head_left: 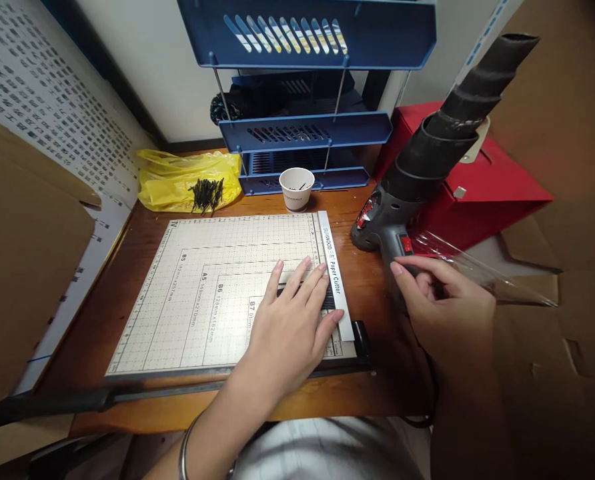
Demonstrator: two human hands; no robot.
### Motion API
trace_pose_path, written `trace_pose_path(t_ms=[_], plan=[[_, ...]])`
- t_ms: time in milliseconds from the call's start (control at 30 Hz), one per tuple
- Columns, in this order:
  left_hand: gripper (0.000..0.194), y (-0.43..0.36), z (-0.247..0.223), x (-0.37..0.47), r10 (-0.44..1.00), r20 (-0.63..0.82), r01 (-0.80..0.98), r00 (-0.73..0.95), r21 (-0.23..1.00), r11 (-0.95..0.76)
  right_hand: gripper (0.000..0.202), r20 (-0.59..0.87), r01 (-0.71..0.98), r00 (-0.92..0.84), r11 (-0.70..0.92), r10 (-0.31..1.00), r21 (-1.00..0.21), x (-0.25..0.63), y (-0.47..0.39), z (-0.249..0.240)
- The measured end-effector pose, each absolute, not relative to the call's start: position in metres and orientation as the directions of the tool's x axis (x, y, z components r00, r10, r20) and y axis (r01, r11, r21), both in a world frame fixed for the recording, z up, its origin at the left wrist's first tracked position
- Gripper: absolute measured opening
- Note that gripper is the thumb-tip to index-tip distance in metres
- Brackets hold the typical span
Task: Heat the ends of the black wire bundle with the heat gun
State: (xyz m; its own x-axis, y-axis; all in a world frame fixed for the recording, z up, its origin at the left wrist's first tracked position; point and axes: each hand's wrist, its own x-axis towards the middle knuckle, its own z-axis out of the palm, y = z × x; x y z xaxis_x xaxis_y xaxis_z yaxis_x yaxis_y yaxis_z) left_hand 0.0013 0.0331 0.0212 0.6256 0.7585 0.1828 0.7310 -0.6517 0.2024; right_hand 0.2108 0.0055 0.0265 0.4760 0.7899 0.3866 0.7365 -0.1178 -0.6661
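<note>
My left hand (292, 320) lies flat with its fingers spread on the cream gridded board of a paper cutter (152, 313). Under its fingers, short black strips (329, 297) show beside the cutter's white guide bar (335, 277); most of them are hidden. My right hand (442, 303) is raised to the right of the board, thumb and forefinger pinched together, other fingers curled. What the pinch holds, if anything, cannot be made out. Just behind those fingertips stands a dark heat gun (402, 180) with a red switch, its stepped nozzle pointing up.
The cutter's black-handled arm (82, 402) lies along the front edge. Behind the board are a paper cup (296, 190) with dark bits inside, a heap of black strips (207, 195) on a yellow plastic bag (177, 175), and blue tiered trays (307, 131). A red box (497, 187) and cardboard stand right.
</note>
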Motion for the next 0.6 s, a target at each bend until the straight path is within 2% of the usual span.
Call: trace_pose_path(t_ms=[100, 200, 333, 600], plan=[[0.054, 0.034, 0.022, 0.002, 0.761, 0.181, 0.734, 0.623, 0.203, -0.648, 0.02, 0.507, 0.827, 0.43, -0.101, 0.747, -0.553, 0.212, 0.008, 0.022], [0.053, 0.034, 0.025, 0.0, 0.764, 0.18, 0.736, 0.619, 0.205, -0.645, 0.032, 0.603, 0.879, 0.384, -0.078, 0.699, -0.47, 0.211, 0.011, 0.015], [0.051, 0.03, 0.029, -0.01, 0.792, 0.193, 0.76, 0.579, 0.224, -0.61, 0.048, 0.583, 0.888, 0.342, -0.051, 0.737, -0.457, 0.211, 0.013, 0.005], [0.049, 0.014, 0.026, -0.049, 0.847, 0.198, 0.83, 0.494, 0.182, -0.527, 0.045, 0.597, 0.914, 0.306, -0.054, 0.741, -0.402, 0.216, 0.016, -0.008]])
